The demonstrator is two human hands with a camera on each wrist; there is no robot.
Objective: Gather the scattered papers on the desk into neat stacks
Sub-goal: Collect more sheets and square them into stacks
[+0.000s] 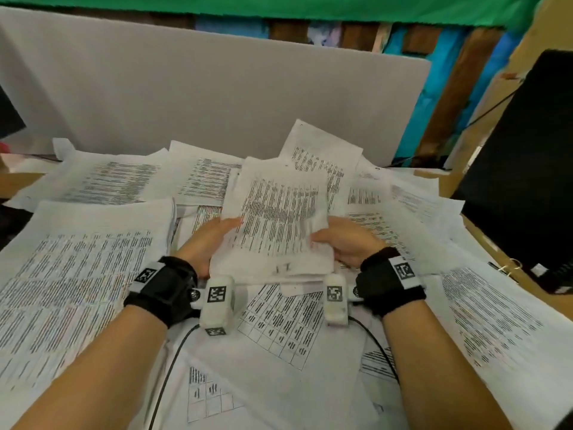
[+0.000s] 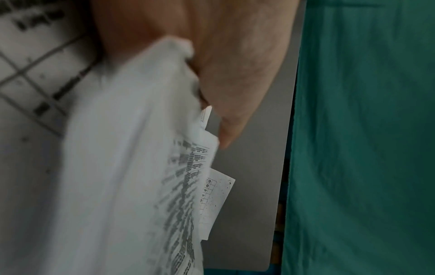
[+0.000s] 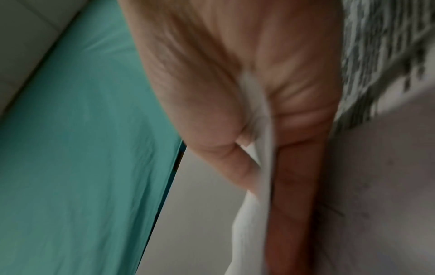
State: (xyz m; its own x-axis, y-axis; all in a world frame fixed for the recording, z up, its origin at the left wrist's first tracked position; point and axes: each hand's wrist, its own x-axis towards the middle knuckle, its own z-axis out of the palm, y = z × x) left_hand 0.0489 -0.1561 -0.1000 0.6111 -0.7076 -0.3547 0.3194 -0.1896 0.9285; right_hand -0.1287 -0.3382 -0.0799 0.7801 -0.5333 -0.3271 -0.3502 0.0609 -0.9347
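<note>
Both hands hold a small bundle of printed papers (image 1: 276, 221) above the middle of the desk. My left hand (image 1: 210, 240) grips its left edge, thumb on top. My right hand (image 1: 344, 243) pinches its right edge, thumb on the printed side. In the left wrist view the bundle (image 2: 132, 167) hangs blurred beside the thumb (image 2: 237, 96). In the right wrist view thumb and fingers (image 3: 299, 167) clamp the sheets' edge (image 3: 261, 139). Loose printed sheets (image 1: 297, 324) cover the desk below. A thicker stack (image 1: 77, 274) lies at the left.
A grey board (image 1: 217, 97) stands upright behind the papers. A black monitor (image 1: 527, 169) stands at the right, with a ring binder's rings (image 1: 508, 268) near its foot. More sheets (image 1: 490, 308) lie at the right. Green cloth (image 1: 279, 4) hangs at the back.
</note>
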